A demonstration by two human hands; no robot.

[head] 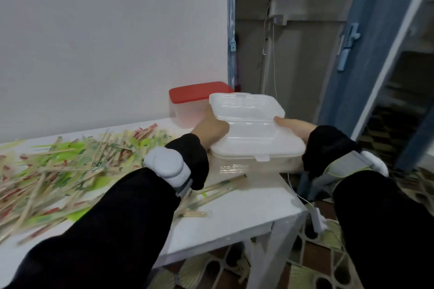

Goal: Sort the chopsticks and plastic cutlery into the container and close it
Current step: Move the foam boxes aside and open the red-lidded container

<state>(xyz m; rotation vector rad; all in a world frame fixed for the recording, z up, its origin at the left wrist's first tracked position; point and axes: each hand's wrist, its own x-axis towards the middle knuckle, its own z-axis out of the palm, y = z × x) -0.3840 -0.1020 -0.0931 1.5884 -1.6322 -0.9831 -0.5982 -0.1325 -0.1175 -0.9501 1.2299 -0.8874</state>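
Nearest the camera, two black sleeves reach forward, each with a grey-and-white wrist-worn device strapped over it. Below them the white rectangular table (234,218) ends in a sharp front corner at lower right, with patterned floor tiles (305,272) and a white cable with a small plug block (317,218) just past that edge. A bare strip of tabletop lies between the front edge and the things on it.

To the left, a loose heap of thin wooden chopsticks in paper sleeves mixed with translucent green plastic cutlery (58,166) spreads across the table, blurred; a few stray chopsticks (220,185) lie just in front of the container.

The translucent white plastic clamshell container with a hinged ribbed lid (253,136) sits near the table's right edge, its lid lifted at an angle and a small closing tab at its front rim. The left hand (211,129) grips the lid's left side, fingers curled behind it. The right hand (296,129) holds the right side, thumb lying on the lid's rim; its other fingers are hidden.

Just behind stands a clear plastic box with a smooth red lid (199,98), against the plain white wall (105,42). To the right, a doorway with a blue frame (366,54) opens past the table.
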